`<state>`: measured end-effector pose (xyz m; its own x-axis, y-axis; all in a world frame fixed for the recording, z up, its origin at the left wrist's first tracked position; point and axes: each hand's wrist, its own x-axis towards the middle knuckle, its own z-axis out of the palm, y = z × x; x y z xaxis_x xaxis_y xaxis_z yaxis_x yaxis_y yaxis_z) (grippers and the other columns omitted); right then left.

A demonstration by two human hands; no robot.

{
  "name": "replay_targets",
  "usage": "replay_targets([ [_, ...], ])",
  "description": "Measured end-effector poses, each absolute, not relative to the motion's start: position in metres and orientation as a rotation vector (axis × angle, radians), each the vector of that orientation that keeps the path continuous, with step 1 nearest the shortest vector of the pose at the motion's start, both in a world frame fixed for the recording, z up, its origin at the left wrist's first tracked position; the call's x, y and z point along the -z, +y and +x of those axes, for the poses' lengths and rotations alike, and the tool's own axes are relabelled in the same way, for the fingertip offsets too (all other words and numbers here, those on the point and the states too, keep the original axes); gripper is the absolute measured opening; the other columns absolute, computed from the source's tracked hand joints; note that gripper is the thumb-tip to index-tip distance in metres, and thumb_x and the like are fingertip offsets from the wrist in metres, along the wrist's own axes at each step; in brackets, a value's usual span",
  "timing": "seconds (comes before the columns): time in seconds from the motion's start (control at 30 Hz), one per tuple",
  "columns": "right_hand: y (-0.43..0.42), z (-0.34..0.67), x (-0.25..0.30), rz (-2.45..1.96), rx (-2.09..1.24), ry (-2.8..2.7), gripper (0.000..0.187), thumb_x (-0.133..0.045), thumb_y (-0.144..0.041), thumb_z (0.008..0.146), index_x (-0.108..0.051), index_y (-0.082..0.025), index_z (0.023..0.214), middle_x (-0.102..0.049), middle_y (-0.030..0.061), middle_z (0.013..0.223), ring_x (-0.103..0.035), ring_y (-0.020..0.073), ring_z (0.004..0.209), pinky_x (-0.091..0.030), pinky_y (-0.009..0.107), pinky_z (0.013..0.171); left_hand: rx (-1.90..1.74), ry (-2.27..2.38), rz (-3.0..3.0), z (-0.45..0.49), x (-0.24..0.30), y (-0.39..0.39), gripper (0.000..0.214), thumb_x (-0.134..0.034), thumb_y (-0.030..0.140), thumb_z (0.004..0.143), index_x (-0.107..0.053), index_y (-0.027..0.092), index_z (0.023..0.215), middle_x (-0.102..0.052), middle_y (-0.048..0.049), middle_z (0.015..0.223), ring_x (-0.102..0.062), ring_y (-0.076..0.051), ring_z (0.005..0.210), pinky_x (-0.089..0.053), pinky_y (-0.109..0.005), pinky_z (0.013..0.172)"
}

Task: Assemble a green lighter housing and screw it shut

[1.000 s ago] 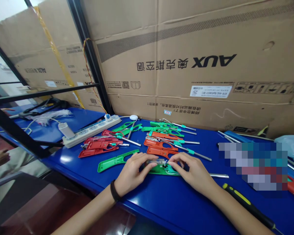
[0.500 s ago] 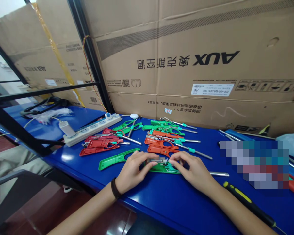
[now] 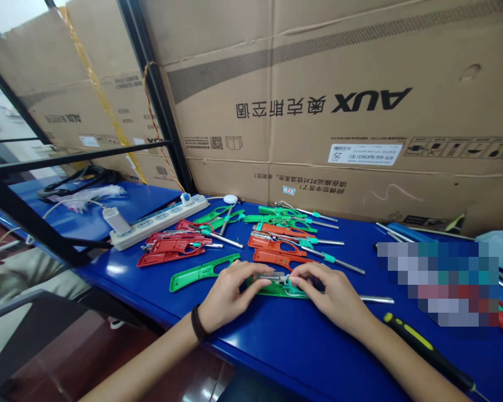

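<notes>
My left hand [image 3: 228,293] and my right hand [image 3: 329,290] meet over a green plastic lighter shell [image 3: 279,289] lying flat on the blue table [image 3: 276,340]. Between the fingertips of both hands sits a small clear part [image 3: 273,277], pinched from both ends over the shell. A thin metal tube [image 3: 375,300] sticks out to the right from under my right hand. An empty green shell half [image 3: 201,272] lies just left of my left hand. My left wrist wears a black band.
Red shells [image 3: 171,248], orange shells [image 3: 276,251] and green ones with metal tubes [image 3: 285,215] lie beyond my hands. A white power strip [image 3: 159,221] sits at the back left. A black-and-yellow screwdriver [image 3: 427,352] lies to the right. Large cardboard boxes [image 3: 339,100] wall the table's back.
Both hands stay on the green shell with only small finger shifts. The view has drifted slightly.
</notes>
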<state>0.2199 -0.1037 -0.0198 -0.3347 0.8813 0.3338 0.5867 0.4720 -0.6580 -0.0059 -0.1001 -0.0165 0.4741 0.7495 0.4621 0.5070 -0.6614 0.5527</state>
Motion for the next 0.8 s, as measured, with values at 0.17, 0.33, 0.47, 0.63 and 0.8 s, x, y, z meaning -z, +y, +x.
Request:
replay_targets([
  [0.17, -0.1055, 0.2199, 0.0194, -1.215, -0.562, -2.048, 0.010, -0.054, -0.031, 0.087, -0.063, -0.025, 0.086, -0.069, -0.0005, 0.082, -0.061, 0.0158, 0.071, -0.046, 0.026, 0.065, -0.994, 1.042, 2.350, -0.0064, 0.0169, -0.0996, 0.018, -0.056, 0.024, 0.089, -0.063, 0.024, 0.105, -0.071, -0.0009, 0.102, -0.065, -0.016, 0.088, -0.044, -0.029, 0.085],
  [0.33, -0.1073, 0.2184, 0.0178, -1.213, -0.584, -2.030, 0.009, -0.055, -0.027, 0.086, -0.064, -0.025, 0.085, -0.070, -0.0007, 0.081, -0.062, 0.0150, 0.069, -0.046, 0.025, 0.062, -0.986, 1.044, 2.335, -0.0070, 0.0173, -0.1001, 0.018, -0.055, 0.028, 0.090, -0.064, 0.023, 0.104, -0.071, -0.0034, 0.100, -0.065, -0.017, 0.084, -0.046, -0.030, 0.085],
  [0.47, -0.1090, 0.2175, 0.0156, -1.241, -0.617, -2.015, 0.009, -0.055, -0.028, 0.085, -0.064, -0.025, 0.085, -0.070, -0.0013, 0.080, -0.062, 0.0157, 0.071, -0.046, 0.026, 0.063, -0.992, 1.041, 2.320, -0.0066, 0.0170, -0.1007, 0.019, -0.055, 0.029, 0.090, -0.065, 0.022, 0.103, -0.071, -0.0033, 0.098, -0.065, -0.017, 0.082, -0.047, -0.030, 0.081],
  [0.63, -0.1089, 0.2182, 0.0156, -1.279, -0.594, -2.047, 0.011, -0.054, -0.031, 0.086, -0.065, -0.026, 0.085, -0.070, -0.0008, 0.077, -0.061, 0.0177, 0.072, -0.046, 0.029, 0.066, -0.975, 1.035, 2.350, -0.0062, 0.0150, -0.0989, 0.019, -0.056, 0.030, 0.089, -0.066, 0.022, 0.103, -0.072, -0.0033, 0.096, -0.065, -0.017, 0.080, -0.046, -0.030, 0.081],
  [0.8, -0.1061, 0.2189, 0.0166, -1.253, -0.571, -2.109, 0.013, -0.052, -0.033, 0.088, -0.063, -0.026, 0.087, -0.067, -0.0013, 0.075, -0.057, 0.0152, 0.066, -0.043, 0.028, 0.063, -0.890, 1.042, 2.492, -0.0110, 0.0113, -0.0956, 0.021, -0.057, 0.031, 0.089, -0.064, 0.027, 0.108, -0.071, -0.0012, 0.101, -0.064, -0.018, 0.090, -0.040, -0.032, 0.082],
])
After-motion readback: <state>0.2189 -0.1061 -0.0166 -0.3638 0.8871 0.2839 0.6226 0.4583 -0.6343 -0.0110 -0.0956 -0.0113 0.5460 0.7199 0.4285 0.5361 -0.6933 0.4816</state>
